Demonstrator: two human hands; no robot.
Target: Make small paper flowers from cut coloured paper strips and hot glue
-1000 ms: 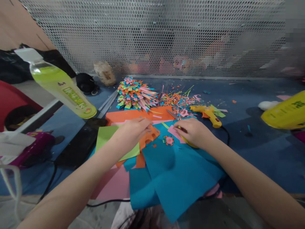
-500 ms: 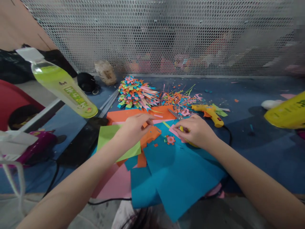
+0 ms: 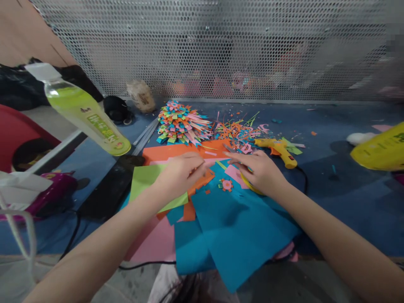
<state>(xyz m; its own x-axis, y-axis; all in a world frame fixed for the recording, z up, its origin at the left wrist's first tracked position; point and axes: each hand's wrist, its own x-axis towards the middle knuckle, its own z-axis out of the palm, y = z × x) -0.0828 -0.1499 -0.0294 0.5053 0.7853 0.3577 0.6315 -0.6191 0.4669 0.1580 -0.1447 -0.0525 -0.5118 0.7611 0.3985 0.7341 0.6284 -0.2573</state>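
Observation:
My right hand (image 3: 263, 170) is over the yellow-handled scissors (image 3: 251, 185), its fingers stretched forward and the thumb apart; whether it touches them I cannot tell. A pink paper piece (image 3: 235, 173) lies by its thumb. My left hand (image 3: 181, 170) hovers above orange paper scraps (image 3: 202, 180) and a light green sheet (image 3: 143, 181). Its fingers are loosely bent, with a gap to the thumb, and the tips are blurred. Between the hands a small pink-and-orange paper flower (image 3: 226, 184) rests on blue paper (image 3: 240, 231).
A cone of colourful paper strips (image 3: 179, 122) stands behind the sheets, beside a heap of paper shreds (image 3: 233, 128). To the right lies a yellow glue gun (image 3: 277, 149) with a black cord. A green drink bottle (image 3: 88, 113) is on the left; a yellow bottle (image 3: 381, 147) is far right.
My right fingers have straightened and moved off the pink paper towards the scissor blades. My left fingers have bent a little and shifted slightly right. The paper flower has stayed put.

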